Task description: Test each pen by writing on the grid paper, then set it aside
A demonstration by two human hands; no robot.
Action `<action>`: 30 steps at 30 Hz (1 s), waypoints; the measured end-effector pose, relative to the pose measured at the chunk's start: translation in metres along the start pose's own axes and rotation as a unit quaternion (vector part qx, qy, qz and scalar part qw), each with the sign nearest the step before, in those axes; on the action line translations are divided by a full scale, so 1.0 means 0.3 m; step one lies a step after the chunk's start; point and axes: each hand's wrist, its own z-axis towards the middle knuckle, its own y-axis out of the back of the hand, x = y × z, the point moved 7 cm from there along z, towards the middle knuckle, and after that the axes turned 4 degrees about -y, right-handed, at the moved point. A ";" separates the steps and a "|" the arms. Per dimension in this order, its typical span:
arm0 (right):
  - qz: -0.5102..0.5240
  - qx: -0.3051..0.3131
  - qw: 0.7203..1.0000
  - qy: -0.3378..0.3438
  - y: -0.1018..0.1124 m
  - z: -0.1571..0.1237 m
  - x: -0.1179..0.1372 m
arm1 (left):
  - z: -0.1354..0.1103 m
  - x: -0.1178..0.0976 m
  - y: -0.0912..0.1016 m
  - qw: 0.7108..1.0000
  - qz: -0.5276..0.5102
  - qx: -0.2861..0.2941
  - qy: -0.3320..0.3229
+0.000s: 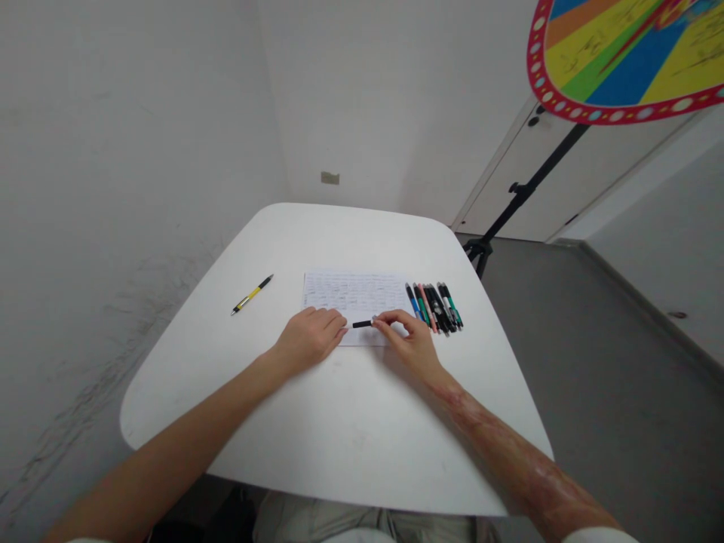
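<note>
Between my two hands a black and white pen (362, 324) lies level over the lower part of a sheet of paper. My left hand (313, 338) is closed around its left end, which the fingers hide. Thumb and forefinger of my right hand (412, 341) pinch the other end. The paper (354, 288) is covered with lines of handwriting on its upper part. Just right of the paper, close to my right hand, several pens (434, 305) lie side by side, in blue, green, pink and black.
A yellow and black pen (252, 295) lies alone on the left of the white table (351, 422). Beyond the table's right edge, a colourful prize wheel (622, 60) stands on a black tripod (523, 197). Walls are close at the left and back.
</note>
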 end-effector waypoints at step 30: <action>-0.017 0.015 1.000 0.002 0.018 0.027 -0.094 | -0.037 0.055 -0.093 0.999 -0.032 0.010 0.035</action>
